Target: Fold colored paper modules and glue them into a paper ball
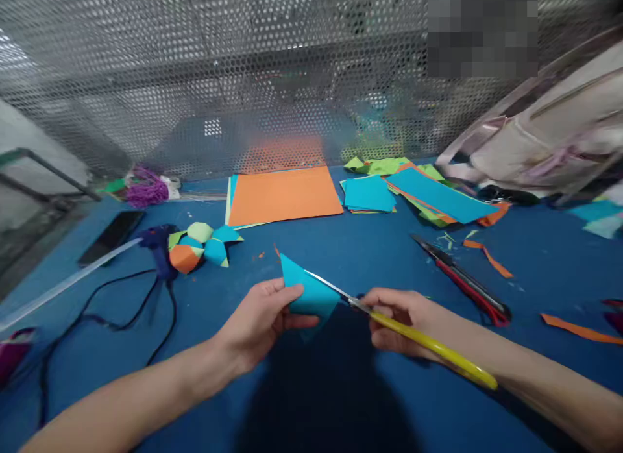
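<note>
Head camera view: on the near side of a flat, orange-topped rectangular paper stack (287, 196), the left hand (263, 318) pinches a pointed turquoise paper piece (314, 295) between thumb and fingers. The right hand (421, 313), half curled, grips metal-bladed yellow-handled scissors (413, 336), a blade against the paper piece. Small turquoise-topped paper squares (368, 193) lie just right of the stack.

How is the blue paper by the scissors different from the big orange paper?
The blue paper is smaller than the orange paper.
The blue paper is held up in the left hand, while the orange paper lies flat on the table.
The blue paper has scissors at it; the orange paper has none.
Both have a plain, bright color.
</note>
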Demonstrator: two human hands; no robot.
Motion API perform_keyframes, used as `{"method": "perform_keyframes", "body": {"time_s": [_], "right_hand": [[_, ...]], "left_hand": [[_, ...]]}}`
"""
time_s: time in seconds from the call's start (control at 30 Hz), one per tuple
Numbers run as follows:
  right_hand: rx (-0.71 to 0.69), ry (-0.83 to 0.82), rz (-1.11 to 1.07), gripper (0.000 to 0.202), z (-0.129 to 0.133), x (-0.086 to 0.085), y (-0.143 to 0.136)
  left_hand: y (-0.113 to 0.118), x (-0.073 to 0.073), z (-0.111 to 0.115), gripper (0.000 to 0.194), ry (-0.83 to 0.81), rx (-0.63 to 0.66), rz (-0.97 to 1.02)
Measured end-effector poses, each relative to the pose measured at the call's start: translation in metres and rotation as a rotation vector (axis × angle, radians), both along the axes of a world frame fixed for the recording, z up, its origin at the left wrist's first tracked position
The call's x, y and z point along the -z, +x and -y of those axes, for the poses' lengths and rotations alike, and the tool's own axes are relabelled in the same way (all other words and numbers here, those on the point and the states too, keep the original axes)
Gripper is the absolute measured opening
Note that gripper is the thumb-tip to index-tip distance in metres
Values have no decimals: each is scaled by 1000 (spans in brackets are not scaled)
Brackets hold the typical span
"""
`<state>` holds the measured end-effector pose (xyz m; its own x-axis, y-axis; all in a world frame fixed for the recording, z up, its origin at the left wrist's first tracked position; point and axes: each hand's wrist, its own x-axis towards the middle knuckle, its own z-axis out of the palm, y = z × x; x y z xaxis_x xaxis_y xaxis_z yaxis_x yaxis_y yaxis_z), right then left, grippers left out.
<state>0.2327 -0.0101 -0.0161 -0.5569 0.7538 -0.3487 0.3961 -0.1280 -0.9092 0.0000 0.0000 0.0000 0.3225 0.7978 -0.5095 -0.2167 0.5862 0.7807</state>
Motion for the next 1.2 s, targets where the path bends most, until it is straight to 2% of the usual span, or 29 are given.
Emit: {"method": "perform_keyframes", "body": {"time_s": [0.27,0.53,1.2], "right_hand": [[-44,29,0,49,3,-12,0],[0,96,23,40,8,-7,0],[15,100,14,33,5,3,0]], "left_hand": [[-1,-3,3,16,25,-21,5],[0,-6,6,15,27,-27,18],[-1,-4,6,15,25,-30,20]]}}
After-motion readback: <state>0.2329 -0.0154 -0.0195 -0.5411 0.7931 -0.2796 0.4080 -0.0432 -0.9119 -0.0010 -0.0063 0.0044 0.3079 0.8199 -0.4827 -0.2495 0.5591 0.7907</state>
